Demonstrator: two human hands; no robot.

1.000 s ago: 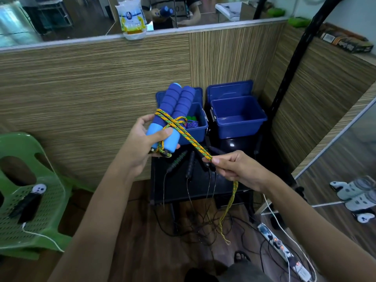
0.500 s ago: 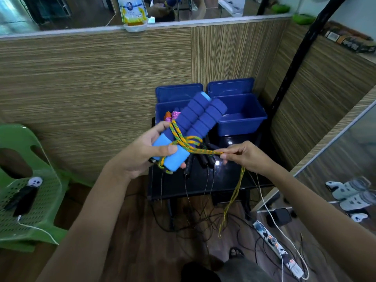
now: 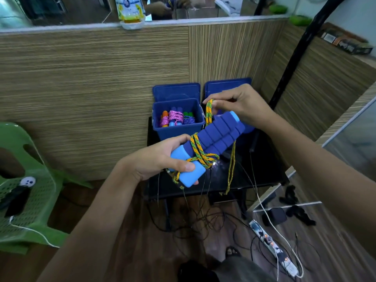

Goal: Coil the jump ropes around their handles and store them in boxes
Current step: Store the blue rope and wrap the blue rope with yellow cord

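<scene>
Jump rope [image 3: 208,113], yellow-green braid, rises from the paired blue foam handles [image 3: 215,137], pinched by the right hand [image 3: 238,103]. The left hand [image 3: 160,157] grips the handles' pale ends. Keep it taut, laying turns beside existing wraps.

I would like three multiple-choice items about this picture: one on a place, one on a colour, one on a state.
1. Where do the coiled ropes already stored lie?
A. in the left blue box
B. on the green chair
C. on the floor

2. What colour are the foam handles that the left hand holds?
A. red
B. blue
C. white

3. What is the right hand doing?
A. resting open
B. closing a lid
C. pinching the yellow-green rope

Answers:
1 A: coiled ropes sit inside the left blue box.
2 B: the handles in the left hand are blue.
3 C: the right hand pinches the yellow-green rope above the handles.
</scene>
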